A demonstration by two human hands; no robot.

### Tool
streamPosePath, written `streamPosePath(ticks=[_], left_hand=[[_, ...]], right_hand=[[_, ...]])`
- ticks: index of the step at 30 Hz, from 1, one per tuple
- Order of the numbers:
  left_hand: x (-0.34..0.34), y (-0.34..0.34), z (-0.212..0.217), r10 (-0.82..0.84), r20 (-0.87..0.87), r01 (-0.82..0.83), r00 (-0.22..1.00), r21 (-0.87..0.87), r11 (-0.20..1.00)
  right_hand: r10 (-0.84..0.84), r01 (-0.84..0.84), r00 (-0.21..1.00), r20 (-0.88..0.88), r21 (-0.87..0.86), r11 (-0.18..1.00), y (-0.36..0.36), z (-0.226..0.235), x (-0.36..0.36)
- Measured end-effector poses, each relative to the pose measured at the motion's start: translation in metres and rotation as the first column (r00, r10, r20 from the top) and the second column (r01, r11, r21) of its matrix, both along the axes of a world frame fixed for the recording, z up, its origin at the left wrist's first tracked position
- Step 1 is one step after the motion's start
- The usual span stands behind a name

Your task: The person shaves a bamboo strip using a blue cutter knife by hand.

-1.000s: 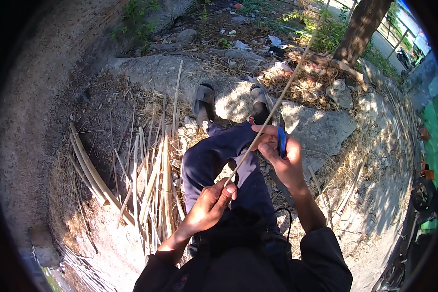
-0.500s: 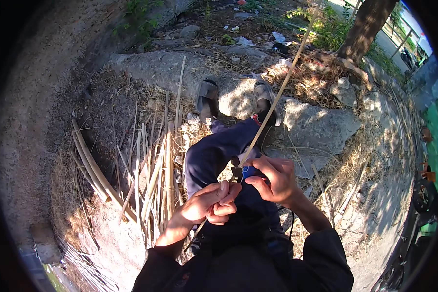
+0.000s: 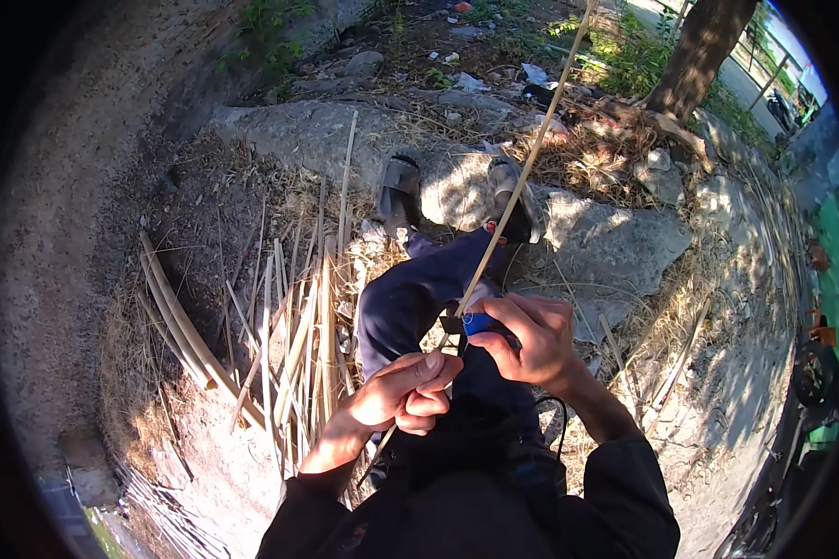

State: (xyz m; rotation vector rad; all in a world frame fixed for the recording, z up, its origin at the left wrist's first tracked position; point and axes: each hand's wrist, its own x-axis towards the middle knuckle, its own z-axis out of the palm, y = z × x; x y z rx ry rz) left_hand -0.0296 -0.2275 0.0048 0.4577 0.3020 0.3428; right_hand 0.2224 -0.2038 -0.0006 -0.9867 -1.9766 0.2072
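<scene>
A long, thin, pale stick (image 3: 522,177), like split cane or bamboo, slants from my lap up to the top edge. My left hand (image 3: 408,391) is closed round its lower part, and the tail end shows below the fist. Just above that fist, my right hand (image 3: 529,343) pinches a small blue thing (image 3: 480,323) against the stick. A short black piece (image 3: 452,325) sticks out beside it and touches the stick. Whether the blue thing is a roll of tape or a tool cannot be made out, as the fingers cover most of it.
On my left lie several loose pale sticks (image 3: 308,335) and thicker curved poles (image 3: 172,307). Flat rocks (image 3: 597,247) lie under and beyond my feet. A tree trunk (image 3: 704,61) stands far right; more thin strips (image 3: 676,368) lie on the right.
The stick's upper end has swung a little to the left. The black piece has shifted slightly beside the stick. Both hands keep their grips, nearly in place.
</scene>
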Motion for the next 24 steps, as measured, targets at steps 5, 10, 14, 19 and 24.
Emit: streamPosePath(ticks=[5,10,14,19,24], left_hand=[[0.001,-0.004,0.002,0.019,-0.084,-0.018,0.996,0.010,1.000],[-0.005,-0.016,-0.006,0.016,-0.158,-0.019,0.987,-0.016,1.000],[-0.008,-0.016,-0.016,0.008,-0.127,-0.010,0.992,-0.015,1.000],[-0.010,-0.022,-0.019,-0.021,-0.198,0.016,0.980,-0.026,1.000],[-0.020,-0.033,-0.018,-0.022,-0.314,0.018,0.949,-0.016,1.000]], right_hand=[[-0.067,0.066,0.997,-0.042,-0.004,0.998,0.005,0.003,0.003],[-0.183,0.180,0.974,-0.134,-0.029,0.983,0.021,0.005,0.021],[-0.180,0.179,0.972,-0.148,-0.020,0.984,0.034,0.002,0.031],[-0.341,0.338,0.919,-0.197,-0.048,0.940,0.066,0.005,0.058],[-0.380,0.352,0.895,-0.232,-0.151,0.924,0.085,0.009,0.081]])
